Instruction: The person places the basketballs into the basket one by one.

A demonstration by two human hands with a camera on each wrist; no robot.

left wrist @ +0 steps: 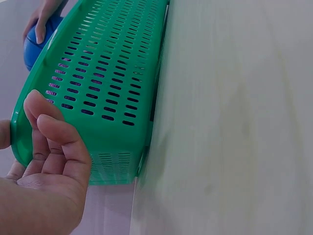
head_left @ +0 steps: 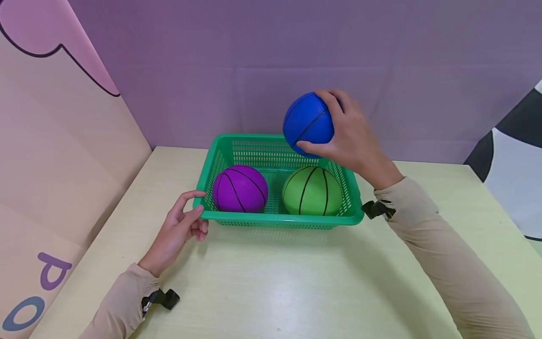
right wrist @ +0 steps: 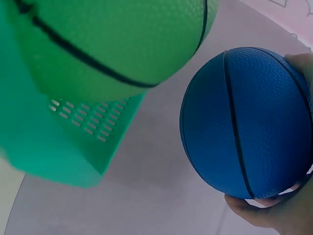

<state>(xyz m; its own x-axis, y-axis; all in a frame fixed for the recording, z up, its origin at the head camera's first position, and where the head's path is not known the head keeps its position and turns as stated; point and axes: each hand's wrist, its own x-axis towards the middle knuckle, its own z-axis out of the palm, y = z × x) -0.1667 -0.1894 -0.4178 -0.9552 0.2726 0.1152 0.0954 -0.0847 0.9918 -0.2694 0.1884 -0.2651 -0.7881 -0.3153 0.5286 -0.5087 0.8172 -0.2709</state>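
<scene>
A green plastic basket (head_left: 279, 219) stands on the table with a purple ball (head_left: 240, 189) in its left part and a light green ball (head_left: 312, 192) in its right part. My right hand (head_left: 349, 129) grips a blue ball (head_left: 308, 123) above the back right of the basket, thumb below and fingers over the top. In the right wrist view the blue ball (right wrist: 247, 122) is apart from the green ball (right wrist: 112, 44). My left hand (head_left: 179, 226) pinches the basket's front left corner rim; in the left wrist view the other fingers (left wrist: 61, 132) curl beside the outer wall.
The pale wooden table (head_left: 271, 282) extends in front of the basket and to both sides. A purple backdrop (head_left: 190, 94) rises right behind it. Printed panels stand at the left (head_left: 63, 141) and at the far right.
</scene>
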